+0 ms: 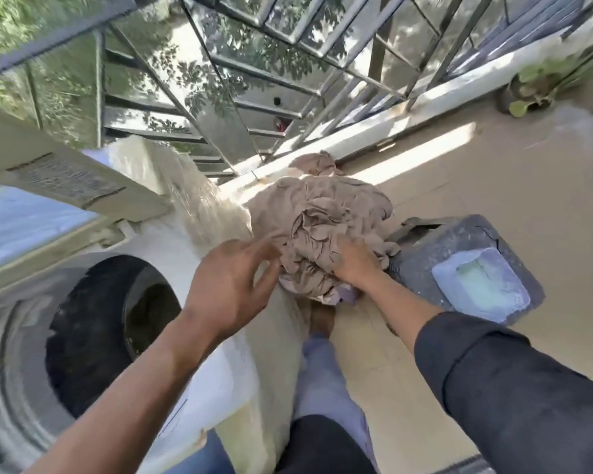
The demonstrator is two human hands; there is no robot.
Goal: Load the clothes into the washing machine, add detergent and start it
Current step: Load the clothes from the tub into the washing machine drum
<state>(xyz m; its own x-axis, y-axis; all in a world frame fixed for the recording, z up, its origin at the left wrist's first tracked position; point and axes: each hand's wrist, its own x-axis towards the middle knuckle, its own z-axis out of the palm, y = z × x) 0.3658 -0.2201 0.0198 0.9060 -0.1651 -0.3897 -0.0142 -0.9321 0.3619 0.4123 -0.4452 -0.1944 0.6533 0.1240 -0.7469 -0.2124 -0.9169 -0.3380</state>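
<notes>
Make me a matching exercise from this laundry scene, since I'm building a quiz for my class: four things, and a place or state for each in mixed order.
Things:
1. crumpled beige cloth bundle
2. round dark washing machine drum opening
3. grey speckled bin lid with a pale plastic tub
4. left hand

States:
A. open, nothing visible inside
B. on the floor at the right
C. gripped by the right hand
D. fingers spread, reaching toward the cloth

Pairs: 1-C, 2-A, 3-B, 4-D

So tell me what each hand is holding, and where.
The right hand grips the bundle of beige clothes at its lower near edge. The left hand, fingers spread, holds nothing.
</notes>
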